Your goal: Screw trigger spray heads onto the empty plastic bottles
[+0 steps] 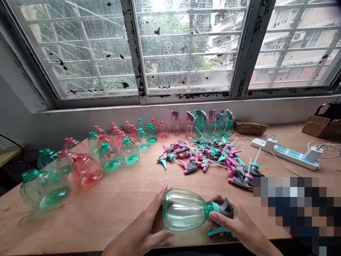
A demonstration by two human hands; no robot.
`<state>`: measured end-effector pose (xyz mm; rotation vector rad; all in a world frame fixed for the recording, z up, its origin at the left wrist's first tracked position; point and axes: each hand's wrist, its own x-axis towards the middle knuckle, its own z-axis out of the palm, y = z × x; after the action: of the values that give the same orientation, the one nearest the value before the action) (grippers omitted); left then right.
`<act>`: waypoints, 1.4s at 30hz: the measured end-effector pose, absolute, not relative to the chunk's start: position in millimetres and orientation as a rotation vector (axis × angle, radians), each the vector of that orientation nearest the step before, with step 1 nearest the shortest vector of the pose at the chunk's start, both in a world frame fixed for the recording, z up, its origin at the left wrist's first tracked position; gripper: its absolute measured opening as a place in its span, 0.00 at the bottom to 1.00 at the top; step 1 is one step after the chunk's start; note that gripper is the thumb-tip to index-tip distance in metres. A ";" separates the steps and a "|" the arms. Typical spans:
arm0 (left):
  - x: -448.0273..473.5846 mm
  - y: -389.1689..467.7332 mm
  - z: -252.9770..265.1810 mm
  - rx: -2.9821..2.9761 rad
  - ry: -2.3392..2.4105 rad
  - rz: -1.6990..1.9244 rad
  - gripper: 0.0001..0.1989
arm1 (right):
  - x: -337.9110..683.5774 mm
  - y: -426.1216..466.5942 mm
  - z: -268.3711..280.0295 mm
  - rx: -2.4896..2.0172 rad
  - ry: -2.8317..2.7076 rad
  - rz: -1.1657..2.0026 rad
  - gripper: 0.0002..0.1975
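Note:
A clear green spray bottle (pixel 183 209) lies sideways in the air just above the table's front edge, its base to the left. Its trigger spray head (pixel 226 209), grey and turquoise, sits on the neck at the right. My right hand (pixel 234 220) is closed around the head and neck, with the turquoise trigger pointing down below the fingers. Around the base, my left hand (pixel 146 224) is held with thumb and fingers apart; whether its fingertips touch the plastic I cannot tell.
Several open green bottles (pixel 109 156) and red bottles (pixel 86 170) stand to the left on the wooden table (pixel 128 209). Loose spray heads (pixel 205 156) are heaped in the middle. Finished spray bottles (pixel 202 126) line the wall. A power strip (pixel 287 153) with cables lies right.

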<state>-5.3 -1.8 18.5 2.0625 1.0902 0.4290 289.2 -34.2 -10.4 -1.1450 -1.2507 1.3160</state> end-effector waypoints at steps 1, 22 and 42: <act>-5.7 -1.6 18.1 2.065 1.081 0.441 0.48 | 289.1 -34.5 -10.4 -1.150 -1.242 1.314 0.19; -7.6 0.1 19.8 1.960 0.998 0.447 0.53 | 289.6 -35.7 -11.9 -1.138 -1.197 1.350 0.19; -4.5 -4.2 19.8 1.962 1.020 0.529 0.43 | 288.5 -36.4 -8.1 -1.106 -1.192 1.321 0.19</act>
<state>-4.5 -4.2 19.8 1.9623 1.0197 0.5289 288.5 -36.4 -8.1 -1.1057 -1.1916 1.3210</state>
